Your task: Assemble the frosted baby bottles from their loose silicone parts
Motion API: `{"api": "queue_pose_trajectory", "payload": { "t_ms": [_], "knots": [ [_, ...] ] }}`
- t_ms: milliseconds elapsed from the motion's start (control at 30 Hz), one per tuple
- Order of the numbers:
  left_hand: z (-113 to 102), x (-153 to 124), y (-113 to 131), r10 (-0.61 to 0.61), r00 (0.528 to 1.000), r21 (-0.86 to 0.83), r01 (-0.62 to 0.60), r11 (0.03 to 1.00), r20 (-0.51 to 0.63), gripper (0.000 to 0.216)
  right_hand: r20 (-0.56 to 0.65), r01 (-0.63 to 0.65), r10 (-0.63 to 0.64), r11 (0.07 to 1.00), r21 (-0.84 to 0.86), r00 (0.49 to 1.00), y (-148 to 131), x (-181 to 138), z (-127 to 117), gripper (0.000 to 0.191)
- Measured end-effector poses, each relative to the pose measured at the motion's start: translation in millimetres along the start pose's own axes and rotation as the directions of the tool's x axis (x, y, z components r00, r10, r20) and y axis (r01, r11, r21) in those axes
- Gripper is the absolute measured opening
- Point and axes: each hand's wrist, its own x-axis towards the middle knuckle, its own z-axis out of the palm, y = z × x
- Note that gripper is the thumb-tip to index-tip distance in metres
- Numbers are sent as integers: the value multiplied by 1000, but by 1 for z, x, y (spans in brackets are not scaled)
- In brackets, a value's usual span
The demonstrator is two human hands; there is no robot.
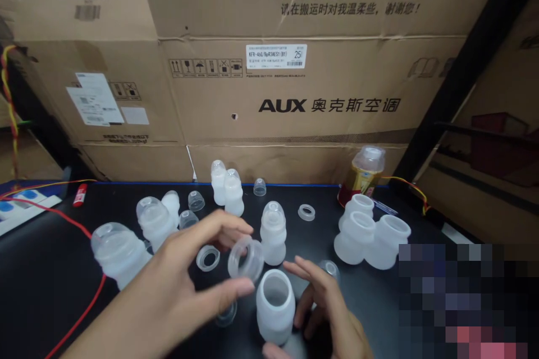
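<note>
My left hand (206, 269) pinches a translucent screw ring (246, 259) between thumb and fingers, up and to the left of an open bottle mouth. That bottle, a frosted baby bottle (275, 314) without a cap, stands upright on the black table. Around its lower right side curl the fingers and thumb of my right hand (328, 314). Just behind it is a capped bottle (273, 233). Another loose ring (208, 258) lies beyond my left hand, which partly covers a clear dome cap (188, 219). A further clear cap (329, 271) shows behind my right fingers.
Several capped bottles (115, 252) stand at left and back. Three uncapped bottles (353, 238) cluster at right before a bag-topped can (362, 174). A ring (306, 212) lies near the back. Red wire (99, 291) crosses the left side; a large cardboard box (295, 140) walls the rear.
</note>
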Motion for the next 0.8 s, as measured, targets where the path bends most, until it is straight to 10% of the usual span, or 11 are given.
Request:
{"api": "queue_pose_trajectory", "payload": {
  "t_ms": [233, 800],
  "knots": [
    [27, -6, 24, 64, 993, -14, -63, 998, 99, 27, 4, 39, -39, 995, -90, 999, -5, 5, 14, 63],
    [79, -29, 21, -44, 976, -252, -11, 968, -215, 20, 101, -46, 48, 999, -26, 994, -15, 6, -1, 30]
  ]
}}
